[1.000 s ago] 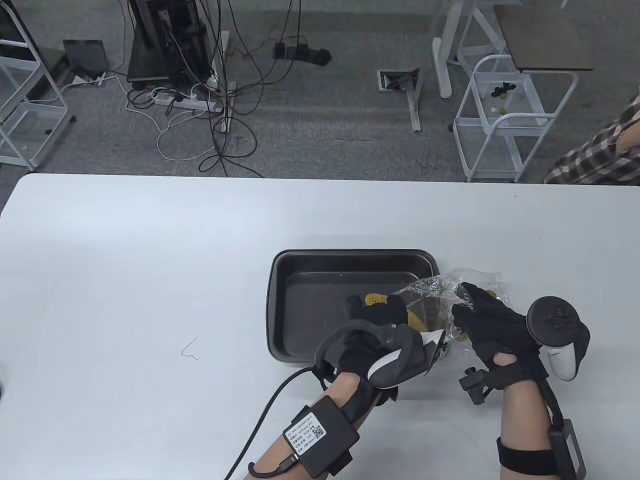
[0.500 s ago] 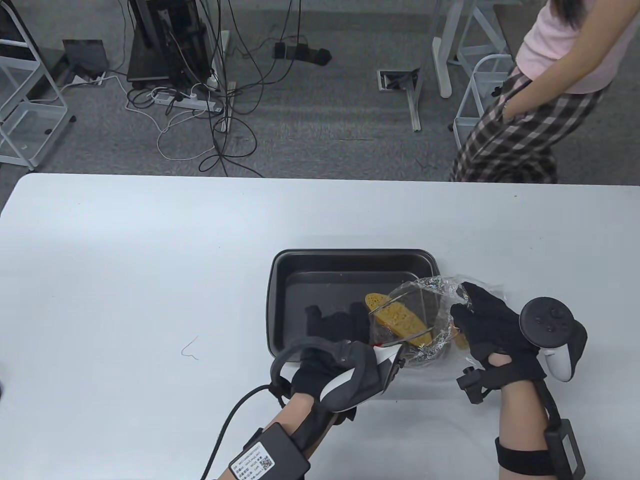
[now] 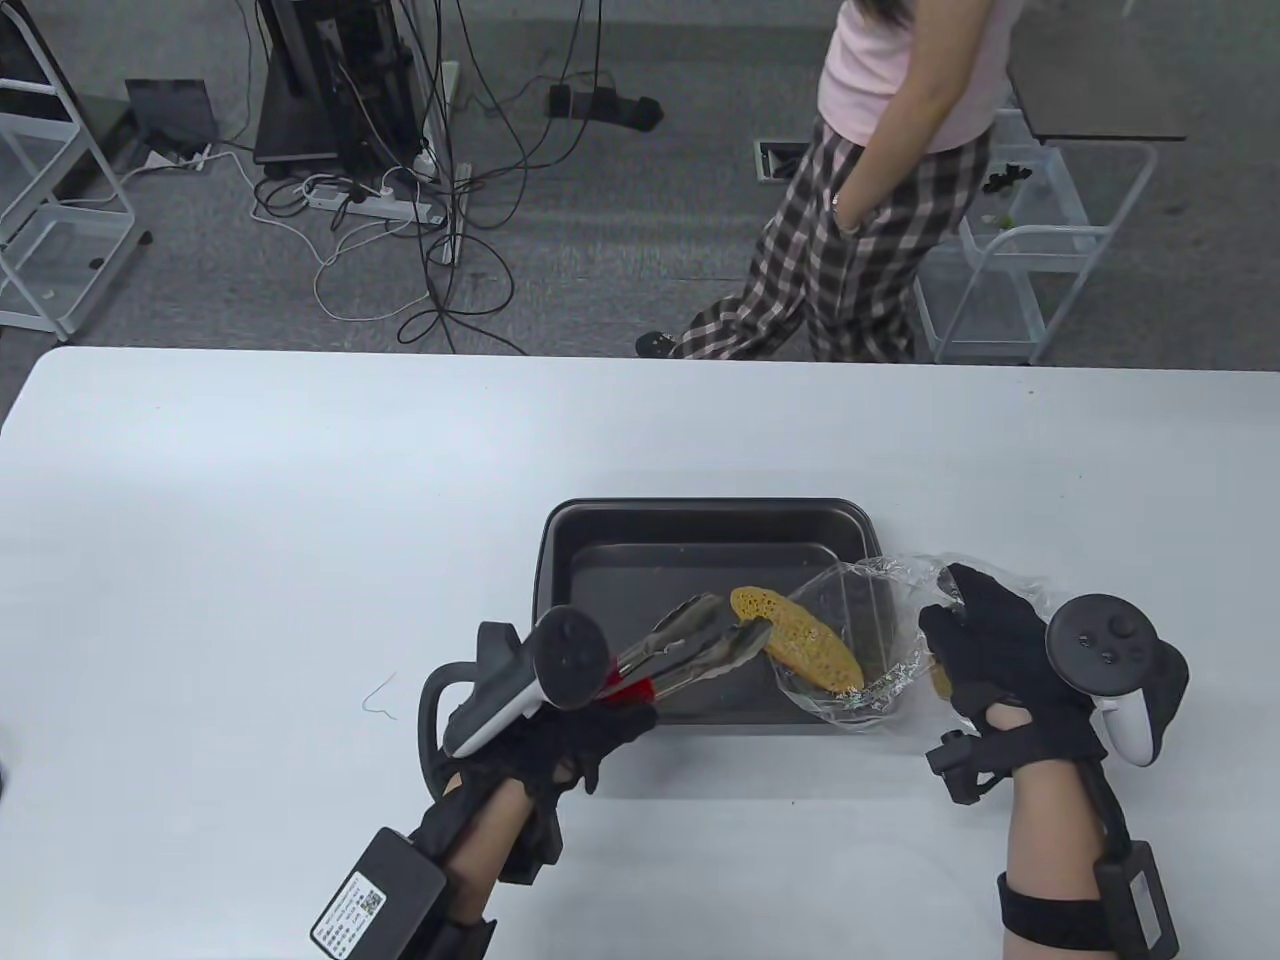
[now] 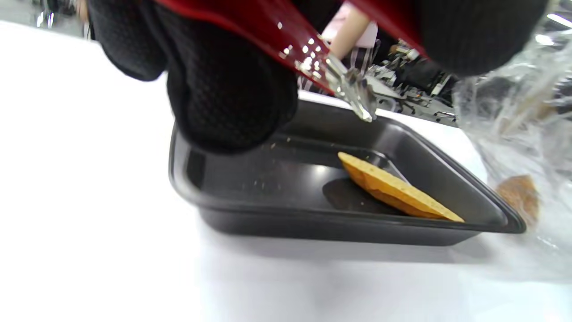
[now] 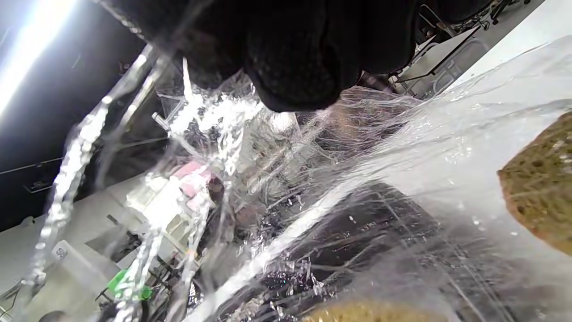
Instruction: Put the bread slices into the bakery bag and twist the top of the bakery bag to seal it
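A black baking tray [image 3: 600,520] sits mid-table. One bread slice [image 3: 800,647] lies slanted at the tray's right end, its right part inside the mouth of the clear bakery bag [image 3: 880,610]. My left hand [image 3: 590,725] grips red-handled metal tongs [image 3: 690,640], whose tips sit just left of the slice. In the left wrist view the tongs' tips [image 4: 355,91] hang above the tray [image 4: 313,223], clear of the slice [image 4: 397,190]. My right hand [image 3: 960,630] pinches the bag's edge and holds it open. Another slice [image 5: 540,188] shows through the plastic [image 5: 313,201].
A thin white wire tie [image 3: 380,697] lies on the table left of my left hand. A person [image 3: 860,200] walks past behind the far table edge. Carts [image 3: 1010,240] and cables [image 3: 400,210] are on the floor beyond.
My left hand pulled back to the left with the tongs, leaving the slice at the bag's mouth. The right hand kept its hold. A person crossed leftward behind the table.
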`<state>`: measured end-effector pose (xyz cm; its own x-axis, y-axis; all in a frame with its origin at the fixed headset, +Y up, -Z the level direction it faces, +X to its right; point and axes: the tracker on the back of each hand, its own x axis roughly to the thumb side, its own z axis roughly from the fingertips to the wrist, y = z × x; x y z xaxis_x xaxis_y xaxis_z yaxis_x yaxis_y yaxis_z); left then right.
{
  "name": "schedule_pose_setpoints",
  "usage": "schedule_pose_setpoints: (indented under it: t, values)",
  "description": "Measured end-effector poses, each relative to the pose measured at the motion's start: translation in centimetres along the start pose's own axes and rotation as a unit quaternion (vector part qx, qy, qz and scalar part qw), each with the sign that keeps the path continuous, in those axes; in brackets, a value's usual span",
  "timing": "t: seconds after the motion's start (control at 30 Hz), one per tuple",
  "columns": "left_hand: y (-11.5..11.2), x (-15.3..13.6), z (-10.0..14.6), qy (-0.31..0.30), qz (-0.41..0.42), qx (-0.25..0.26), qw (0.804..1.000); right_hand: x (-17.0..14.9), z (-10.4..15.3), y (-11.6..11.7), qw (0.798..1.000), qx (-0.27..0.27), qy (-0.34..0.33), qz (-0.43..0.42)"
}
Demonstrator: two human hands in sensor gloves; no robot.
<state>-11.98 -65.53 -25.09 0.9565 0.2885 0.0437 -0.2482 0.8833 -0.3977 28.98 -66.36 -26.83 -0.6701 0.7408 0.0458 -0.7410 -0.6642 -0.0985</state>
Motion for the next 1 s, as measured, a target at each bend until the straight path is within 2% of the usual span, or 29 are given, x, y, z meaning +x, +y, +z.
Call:
schedule_pose_setpoints:
  t: [0.13,0.2,0.63,1.0]
  values:
    - [-0.6,-0.9,-3.2,0.029,0.025,-0.071,0.997,0.0,0.0,-0.1,1.000,-0.001,0.003,0.002]
    - [-0.7,-0.8,-4.4,0.042,0.013,-0.087,0.995,0.0,0.0,-0.2,1.000,-0.001,0.004,0.003]
    - [-1.5,0.8,-9.7,0.073,-0.006,-0.118,0.990,-0.1,0.0,-0.3,1.000,0.001,0.009,-0.002]
    - [-2.6,2.8,-11.7,0.056,-0.010,-0.151,0.987,-0.3,-0.1,-0.7,1.000,-0.003,0.013,-0.011]
